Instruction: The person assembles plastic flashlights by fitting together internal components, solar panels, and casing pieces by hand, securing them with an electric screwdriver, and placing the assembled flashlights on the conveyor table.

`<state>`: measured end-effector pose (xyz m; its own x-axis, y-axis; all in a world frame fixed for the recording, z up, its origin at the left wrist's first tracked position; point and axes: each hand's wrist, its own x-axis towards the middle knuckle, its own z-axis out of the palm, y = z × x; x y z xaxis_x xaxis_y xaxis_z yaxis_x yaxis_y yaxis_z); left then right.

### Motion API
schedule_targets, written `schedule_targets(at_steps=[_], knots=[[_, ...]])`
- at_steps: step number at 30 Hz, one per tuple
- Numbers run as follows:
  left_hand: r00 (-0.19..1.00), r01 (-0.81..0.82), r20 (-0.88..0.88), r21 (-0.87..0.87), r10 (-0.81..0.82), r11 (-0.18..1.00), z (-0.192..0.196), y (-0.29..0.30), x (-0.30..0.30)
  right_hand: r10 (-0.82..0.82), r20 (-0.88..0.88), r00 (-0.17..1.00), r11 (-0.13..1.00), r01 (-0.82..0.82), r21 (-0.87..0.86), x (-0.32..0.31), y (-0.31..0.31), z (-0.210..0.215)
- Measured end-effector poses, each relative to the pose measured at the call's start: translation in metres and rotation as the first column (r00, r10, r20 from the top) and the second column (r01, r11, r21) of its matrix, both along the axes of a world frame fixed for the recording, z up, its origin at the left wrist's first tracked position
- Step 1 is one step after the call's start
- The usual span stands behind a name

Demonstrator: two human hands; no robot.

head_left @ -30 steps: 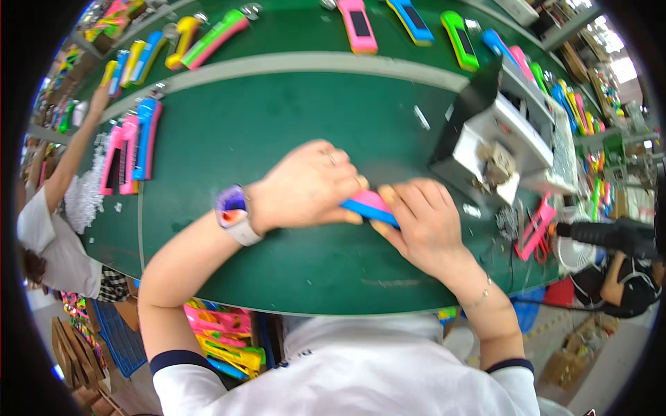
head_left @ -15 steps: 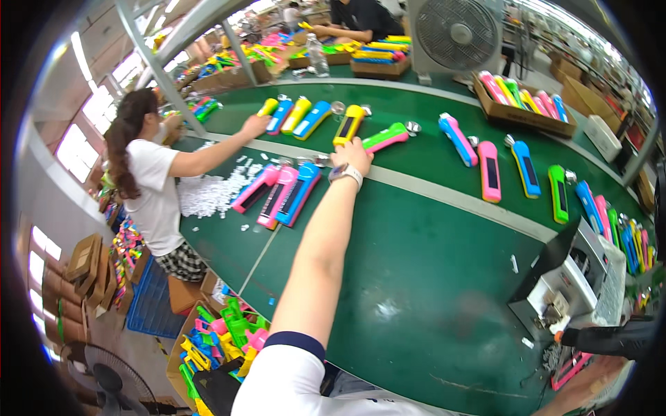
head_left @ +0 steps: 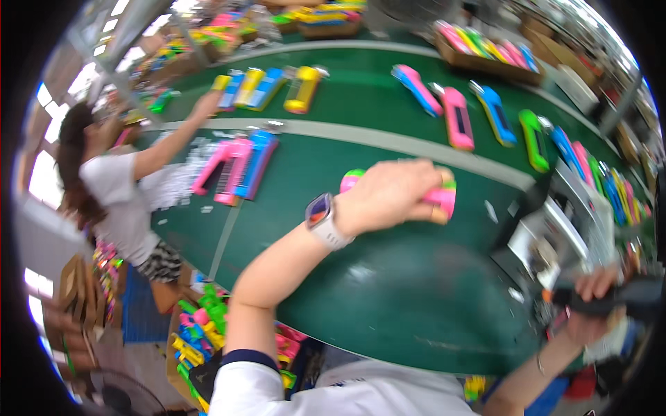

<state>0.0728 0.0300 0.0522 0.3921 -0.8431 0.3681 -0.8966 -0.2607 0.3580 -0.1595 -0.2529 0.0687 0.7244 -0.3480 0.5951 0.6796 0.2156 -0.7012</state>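
Observation:
My left hand (head_left: pixel 395 191), a watch on its wrist, is wrapped from above round a pink-and-green flashlight-shaped plastic piece (head_left: pixel 444 197) over the near half of the green table. The fingers hide its middle. At the lower right my right hand (head_left: pixel 593 305) has its fingers curled round a black power screwdriver (head_left: pixel 638 295) with an orange tip. That tip points toward a white-and-black bench machine (head_left: pixel 555 229) just beyond it. Several similar flashlight-shaped pieces lie across the far strip, among them a pink one (head_left: pixel 456 118) and a blue one (head_left: pixel 496 114).
At left, a co-worker (head_left: pixel 111 166) reaches toward a row of yellow and blue pieces (head_left: pixel 258 89). Nearer lie three pink and blue pieces (head_left: pixel 257 163) beside scattered small white parts (head_left: pixel 170 177). A cardboard box (head_left: pixel 485 66) of pieces stands at the back. Below the table edge sit colourful plastic parts (head_left: pixel 201 326).
My left hand has picked up the pink-and-green piece from the far strip and brought it nearer and to the right. My right hand now shows round the screwdriver. The view has shifted.

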Motion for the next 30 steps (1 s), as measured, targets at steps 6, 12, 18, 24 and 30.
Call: schedule_targets(at_steps=[6,12,18,24,30], knots=[[0.924,0.379,-0.105,0.126,-0.367,0.917,-0.057,-0.046,-0.079,-0.120,0.031,0.992,0.991,0.122,-0.055,0.038,0.028,0.019],[0.996,0.090,0.009,0.202,-0.094,0.975,-0.051,-0.047,-0.092,-0.514,-0.070,0.855,0.805,0.453,-0.382,0.053,0.028,0.005],[0.974,0.206,-0.125,0.115,-0.191,0.972,-0.051,-0.041,-0.090,-0.358,-0.106,0.928,0.926,0.339,-0.167,0.046,0.020,0.004],[0.972,0.209,-0.136,0.109,-0.193,0.972,-0.051,-0.047,-0.085,-0.483,-0.027,0.875,0.841,0.456,-0.292,0.054,0.030,0.003],[0.973,0.189,-0.162,0.150,-0.165,0.970,-0.048,-0.041,-0.086,-0.277,-0.161,0.947,0.956,0.255,-0.146,0.056,0.034,0.001]])
